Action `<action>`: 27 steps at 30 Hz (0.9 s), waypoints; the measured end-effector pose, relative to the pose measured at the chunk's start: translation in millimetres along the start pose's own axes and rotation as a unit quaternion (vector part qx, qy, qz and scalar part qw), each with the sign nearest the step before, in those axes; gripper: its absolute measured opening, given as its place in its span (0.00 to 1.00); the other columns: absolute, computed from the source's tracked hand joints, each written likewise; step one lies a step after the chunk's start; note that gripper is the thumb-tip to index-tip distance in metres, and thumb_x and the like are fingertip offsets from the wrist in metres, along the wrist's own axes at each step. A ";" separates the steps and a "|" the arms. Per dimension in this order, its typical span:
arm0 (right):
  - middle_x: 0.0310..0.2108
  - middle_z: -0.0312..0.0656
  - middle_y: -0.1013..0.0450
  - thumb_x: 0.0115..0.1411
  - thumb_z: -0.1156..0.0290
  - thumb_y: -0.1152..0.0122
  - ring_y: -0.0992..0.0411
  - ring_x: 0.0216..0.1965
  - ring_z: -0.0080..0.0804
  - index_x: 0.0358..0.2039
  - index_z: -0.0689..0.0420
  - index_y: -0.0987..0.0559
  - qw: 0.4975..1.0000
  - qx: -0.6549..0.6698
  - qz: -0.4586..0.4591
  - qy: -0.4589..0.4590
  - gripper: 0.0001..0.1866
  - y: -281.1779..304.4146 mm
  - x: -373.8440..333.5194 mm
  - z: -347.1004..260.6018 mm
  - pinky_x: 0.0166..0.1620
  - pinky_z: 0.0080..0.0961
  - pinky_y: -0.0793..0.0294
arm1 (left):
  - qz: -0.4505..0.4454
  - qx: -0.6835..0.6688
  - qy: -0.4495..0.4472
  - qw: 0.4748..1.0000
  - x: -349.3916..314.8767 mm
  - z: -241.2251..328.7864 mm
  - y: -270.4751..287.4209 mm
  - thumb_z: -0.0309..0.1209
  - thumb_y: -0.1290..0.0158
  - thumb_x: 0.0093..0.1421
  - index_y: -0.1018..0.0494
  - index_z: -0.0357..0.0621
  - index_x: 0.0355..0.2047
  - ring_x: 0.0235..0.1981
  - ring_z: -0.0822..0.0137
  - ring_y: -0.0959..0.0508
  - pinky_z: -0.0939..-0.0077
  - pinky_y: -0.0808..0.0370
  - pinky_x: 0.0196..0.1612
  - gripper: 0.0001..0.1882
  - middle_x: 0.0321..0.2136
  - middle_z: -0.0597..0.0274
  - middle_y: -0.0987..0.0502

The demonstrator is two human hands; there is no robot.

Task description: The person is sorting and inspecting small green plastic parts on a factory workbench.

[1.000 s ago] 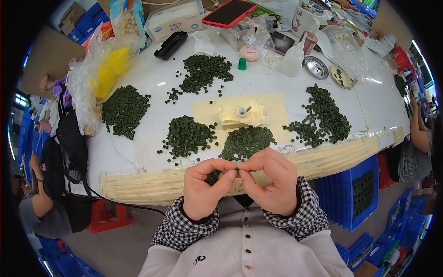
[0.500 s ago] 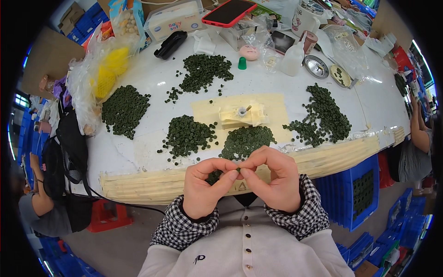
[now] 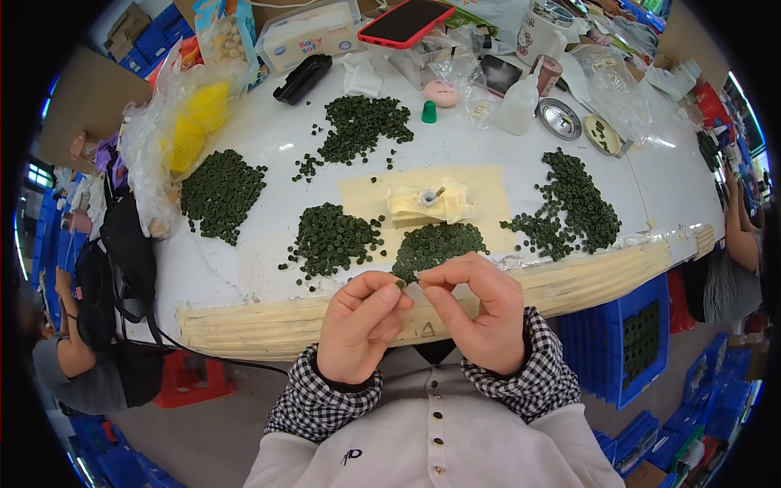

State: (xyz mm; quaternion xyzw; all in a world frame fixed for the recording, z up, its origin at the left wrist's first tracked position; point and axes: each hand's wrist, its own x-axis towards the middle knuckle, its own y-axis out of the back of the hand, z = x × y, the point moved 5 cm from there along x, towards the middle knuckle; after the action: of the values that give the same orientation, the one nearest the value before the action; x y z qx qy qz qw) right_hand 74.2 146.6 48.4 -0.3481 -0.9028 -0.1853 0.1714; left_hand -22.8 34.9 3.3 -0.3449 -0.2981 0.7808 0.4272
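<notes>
The left hand and the right hand meet at the near edge of the white surface, and their fingers together pinch a small dark green ring. Just beyond them lies a pile of green rings, with another pile to its left. A cream holder stands farther, on a beige sheet.

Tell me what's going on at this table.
A person seated at a white table pinches a small dark green ring between the left hand and the right hand, just above the table's near edge. Heaps of green rings lie across the tabletop around a cream fixture.
</notes>
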 end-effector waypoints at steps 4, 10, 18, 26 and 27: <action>0.27 0.42 0.28 0.53 0.80 0.42 0.29 0.27 0.28 0.29 0.64 0.24 0.998 0.041 -0.033 -0.027 0.02 9.4 -2.1 1.5 0.32 0.20 0.30 | 0.050 -0.106 -0.018 0.993 1.3 13.2 15.8 0.30 0.55 0.63 0.30 0.41 0.36 0.15 0.84 0.45 0.89 0.48 0.17 0.07 0.26 0.68 0.29; 0.31 0.43 0.28 0.62 0.73 0.54 0.32 0.34 0.38 0.35 0.64 0.28 0.710 0.609 -0.348 -0.066 0.08 -37.1 -19.4 -67.8 0.41 0.30 0.34 | 0.023 -0.212 -0.048 0.976 13.1 30.5 25.5 0.35 0.61 0.67 0.31 0.41 0.36 0.15 0.82 0.45 0.89 0.47 0.16 0.12 0.25 0.65 0.33; 0.34 0.34 0.34 0.66 0.67 0.60 0.37 0.25 0.14 0.40 0.63 0.31 0.382 0.804 -0.420 -0.179 0.13 -63.4 -25.3 -143.8 0.37 0.16 0.38 | 0.076 -0.343 -0.019 0.936 0.4 29.8 17.2 0.23 0.63 0.64 0.35 0.37 0.45 0.23 0.78 0.40 0.84 0.40 0.24 0.11 0.34 0.61 0.31; 0.30 0.34 0.36 0.67 0.62 0.62 0.38 0.29 0.18 0.43 0.66 0.34 0.405 0.824 -0.385 -0.098 0.18 -72.2 -24.6 -129.9 0.34 0.15 0.38 | 0.039 -0.327 0.015 0.944 -0.7 22.4 9.8 0.25 0.68 0.67 0.37 0.37 0.51 0.18 0.79 0.41 0.85 0.42 0.21 0.15 0.30 0.64 0.31; 0.31 0.35 0.36 0.67 0.62 0.62 0.38 0.30 0.19 0.44 0.66 0.34 0.414 0.817 -0.388 -0.107 0.19 -66.4 -18.2 -128.4 0.36 0.15 0.38 | 0.035 -0.327 0.019 0.944 -0.2 21.8 7.1 0.25 0.68 0.66 0.37 0.37 0.51 0.18 0.79 0.41 0.85 0.43 0.21 0.15 0.29 0.65 0.31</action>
State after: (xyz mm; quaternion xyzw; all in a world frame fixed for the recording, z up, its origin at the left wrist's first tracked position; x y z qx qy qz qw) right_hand 64.1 32.3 138.1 0.3259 -0.6785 0.6312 0.1869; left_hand -43.3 27.7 10.6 -0.4905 -0.5166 0.6484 0.2684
